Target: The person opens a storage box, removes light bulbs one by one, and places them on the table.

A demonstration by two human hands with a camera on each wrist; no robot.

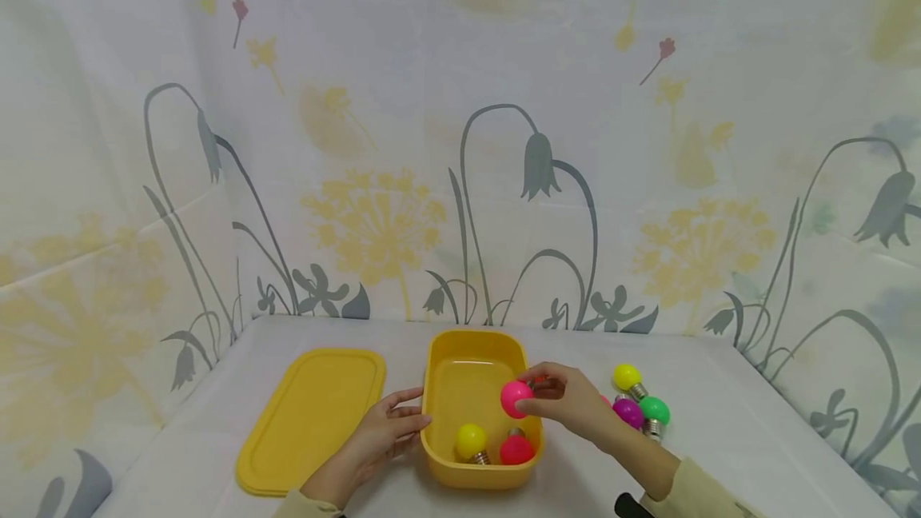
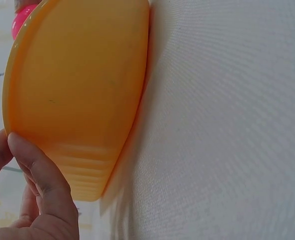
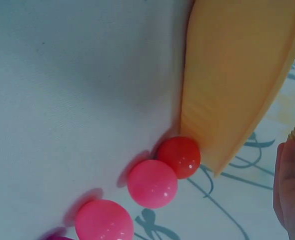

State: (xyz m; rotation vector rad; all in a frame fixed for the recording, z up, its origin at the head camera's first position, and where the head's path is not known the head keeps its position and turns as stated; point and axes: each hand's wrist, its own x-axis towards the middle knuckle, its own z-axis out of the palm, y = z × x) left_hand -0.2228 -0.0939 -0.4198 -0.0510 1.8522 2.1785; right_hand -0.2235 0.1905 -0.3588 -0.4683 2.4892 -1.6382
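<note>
A pink light bulb (image 1: 514, 398) is pinched in the fingers of my right hand (image 1: 572, 402), over the right side of a yellow plastic container (image 1: 468, 476). Its metal screw base shows in the right wrist view, beside the fingertips. My left hand (image 1: 383, 434) grips the container's left rim, thumb and fingers on either side of the edge in the left wrist view. Inside the container, near its front wall, lie a yellow bulb (image 1: 471, 440) and a pinkish-red bulb (image 1: 516, 450).
Left of the container lies a flat yellow lid (image 1: 312, 418). Loose bulbs lie to the right: yellow (image 1: 627, 376), purple (image 1: 628, 412) and green (image 1: 655, 409). The right wrist view shows a red bulb (image 3: 180, 157) and two pink ones nearby. A patterned cloth (image 1: 432, 142) hangs behind the table.
</note>
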